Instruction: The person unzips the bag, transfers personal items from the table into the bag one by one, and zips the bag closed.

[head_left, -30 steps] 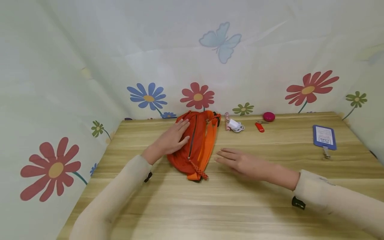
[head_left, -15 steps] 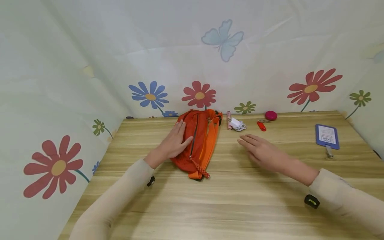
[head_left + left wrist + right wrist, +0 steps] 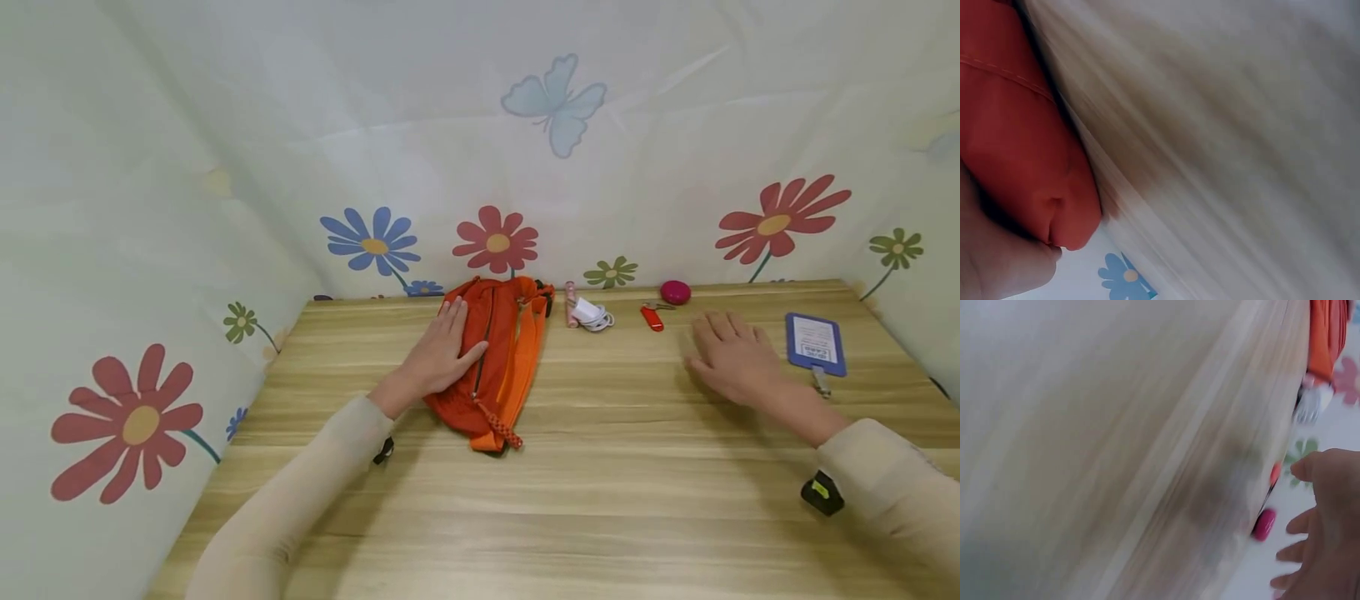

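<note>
An orange-red zippered waist bag [image 3: 491, 358] with an orange strap lies on the left half of the wooden table. My left hand [image 3: 435, 354] rests on its left side, fingers straight and thumb spread toward the dark zipper. The left wrist view has the bag's side [image 3: 1029, 144] close up, with part of the hand [image 3: 1007, 262] at its edge. My right hand [image 3: 735, 358] is over the table on the right, fingers extended and holding nothing. It is just left of a blue-framed ID card holder [image 3: 816, 343] with a metal clip, and nearer than a round magenta case [image 3: 676, 292].
Along the back edge lie a pink tube [image 3: 571, 304], a white charger with a coiled cable [image 3: 592, 315], and a small red item [image 3: 652, 318] with a metal piece. Behind the table [image 3: 555, 517] rises a flower-printed cloth wall [image 3: 645, 167].
My right hand has swept rightward from beside the bag to near the card holder. The left hand stays on the bag, its thumb slightly shifted.
</note>
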Action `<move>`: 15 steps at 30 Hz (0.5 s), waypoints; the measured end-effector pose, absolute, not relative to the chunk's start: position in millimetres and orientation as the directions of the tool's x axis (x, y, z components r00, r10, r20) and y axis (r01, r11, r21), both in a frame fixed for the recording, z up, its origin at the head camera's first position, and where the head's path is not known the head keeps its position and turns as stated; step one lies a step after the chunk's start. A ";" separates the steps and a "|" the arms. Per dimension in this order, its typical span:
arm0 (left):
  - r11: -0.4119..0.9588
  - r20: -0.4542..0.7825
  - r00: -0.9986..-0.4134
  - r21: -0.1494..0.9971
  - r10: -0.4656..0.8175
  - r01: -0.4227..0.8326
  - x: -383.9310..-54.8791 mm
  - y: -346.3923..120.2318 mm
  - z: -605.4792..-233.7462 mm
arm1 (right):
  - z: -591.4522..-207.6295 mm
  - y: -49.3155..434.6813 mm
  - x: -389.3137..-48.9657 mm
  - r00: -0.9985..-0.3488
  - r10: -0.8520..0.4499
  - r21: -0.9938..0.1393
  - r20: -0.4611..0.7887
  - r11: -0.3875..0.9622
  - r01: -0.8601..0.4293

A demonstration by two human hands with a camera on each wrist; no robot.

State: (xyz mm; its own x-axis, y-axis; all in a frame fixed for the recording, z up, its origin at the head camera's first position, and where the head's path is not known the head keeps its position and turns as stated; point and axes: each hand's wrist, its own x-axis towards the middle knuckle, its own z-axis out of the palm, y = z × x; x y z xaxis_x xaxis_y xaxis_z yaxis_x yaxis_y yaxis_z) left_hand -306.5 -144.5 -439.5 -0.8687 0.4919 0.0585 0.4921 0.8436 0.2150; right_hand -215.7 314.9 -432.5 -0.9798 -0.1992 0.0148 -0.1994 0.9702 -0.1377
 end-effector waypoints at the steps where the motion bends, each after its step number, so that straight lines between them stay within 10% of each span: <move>1: 0.841 0.063 -0.865 0.211 0.497 0.499 -306.9 -144.9 -438.9 | -433.5 321.4 -216.1 -0.987 -0.162 -0.163 -0.004 0.974 -0.159; 15: 0.848 0.078 -0.870 0.193 0.487 0.493 -315.1 -149.4 -439.6 | -435.6 380.7 -222.5 -0.959 0.215 -0.305 -0.182 0.915 0.263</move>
